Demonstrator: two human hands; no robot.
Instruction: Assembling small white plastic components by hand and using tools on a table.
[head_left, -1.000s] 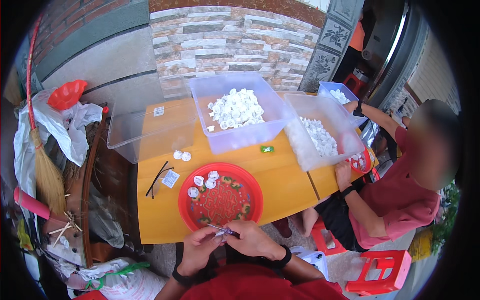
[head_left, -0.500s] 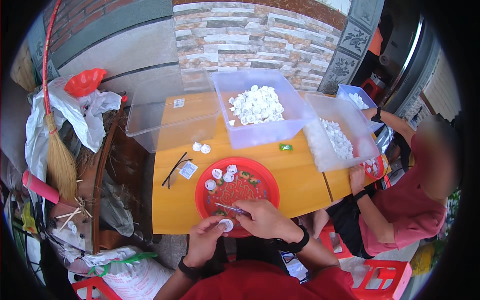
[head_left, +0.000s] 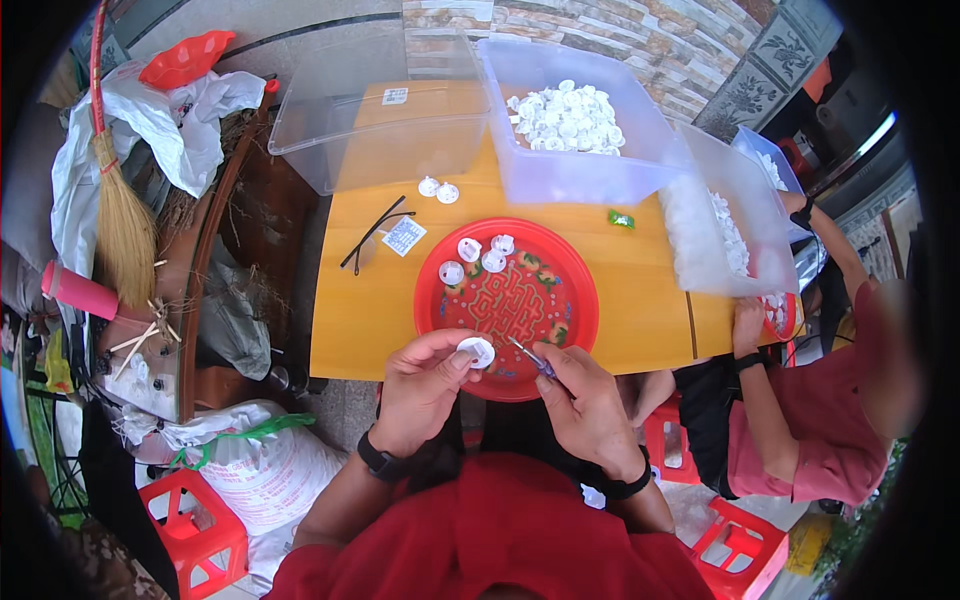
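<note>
Broom: a straw broom (head_left: 120, 215) with a red handle leans at the far left, beside white plastic sheeting (head_left: 185, 125).
Empty bin: a clear plastic bin (head_left: 375, 110) sits on the far left part of the orange table (head_left: 640, 300).
Glasses: black-framed glasses (head_left: 372, 233) lie on the table beside a small paper tag (head_left: 404, 236).
Left hand: the left hand (head_left: 425, 385) pinches a small white round part (head_left: 476, 351) between thumb and fingers, over the near rim of the red tray (head_left: 575, 300).
Tray: four more white parts (head_left: 480, 258) lie at its far left side.
Right hand: the right hand (head_left: 585, 405) grips a thin purple-handled tool (head_left: 530, 357), tip pointing toward the held part.
Filled bin: a clear bin (head_left: 590, 175) holds a heap of white parts.
Co-worker: a person in red sits at the right, a hand (head_left: 748, 318) at a second small red tray (head_left: 783, 315).
</note>
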